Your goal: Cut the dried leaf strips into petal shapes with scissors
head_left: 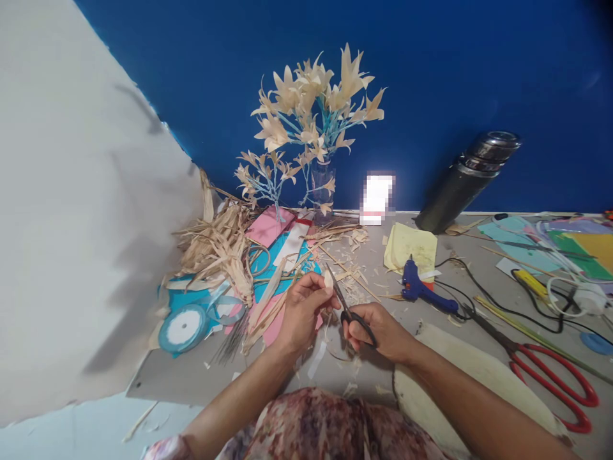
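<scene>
Between the thumb and fingers of my left hand (309, 305) is a small pale piece of corn husk (328, 279), its tip sticking up. My right hand (376, 331) grips small black-handled scissors (358, 322), fingers in the loops. The blades point up and away, right beside the husk piece; whether they touch it I cannot tell. Below and behind my hands lie husk scraps and trimmings (352, 281). A heap of dried corn husks (225, 243) lies to the left, near a roll of blue ribbon (184, 327).
Husk flowers (313, 89) stand in a clear vase (324, 191) against the blue wall. On the right are a blue glue gun (421, 287) with its cord, yellow paper (410, 246), a dark thermos (462, 185) and large red-handled scissors (550, 377). A pale cloth (445, 377) lies under my right forearm.
</scene>
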### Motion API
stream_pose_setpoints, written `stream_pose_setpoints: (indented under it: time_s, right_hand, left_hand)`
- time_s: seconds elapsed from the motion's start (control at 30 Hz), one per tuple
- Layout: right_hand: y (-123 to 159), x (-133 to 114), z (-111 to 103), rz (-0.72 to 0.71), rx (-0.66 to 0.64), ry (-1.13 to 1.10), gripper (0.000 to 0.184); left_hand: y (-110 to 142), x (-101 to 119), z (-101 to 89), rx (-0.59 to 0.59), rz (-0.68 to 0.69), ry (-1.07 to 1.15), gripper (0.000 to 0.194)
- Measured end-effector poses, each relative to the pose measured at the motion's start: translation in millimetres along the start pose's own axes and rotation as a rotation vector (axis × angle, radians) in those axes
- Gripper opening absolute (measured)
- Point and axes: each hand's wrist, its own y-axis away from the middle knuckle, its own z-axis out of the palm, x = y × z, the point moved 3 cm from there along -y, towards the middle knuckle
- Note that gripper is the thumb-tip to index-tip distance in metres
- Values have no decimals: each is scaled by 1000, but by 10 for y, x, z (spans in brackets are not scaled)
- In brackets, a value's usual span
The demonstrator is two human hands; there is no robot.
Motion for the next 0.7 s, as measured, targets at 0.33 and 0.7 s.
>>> stream_pose_setpoints:
  time_s: [0.33, 0.7]
  right_hand:
    - [0, 19, 14, 29, 14, -51, 60]
    - [0, -11, 15, 7, 15, -32, 61]
  left_hand:
    - [-4, -13, -37, -24, 24, -37, 17]
    - [9, 27, -59, -40, 15, -34, 16]
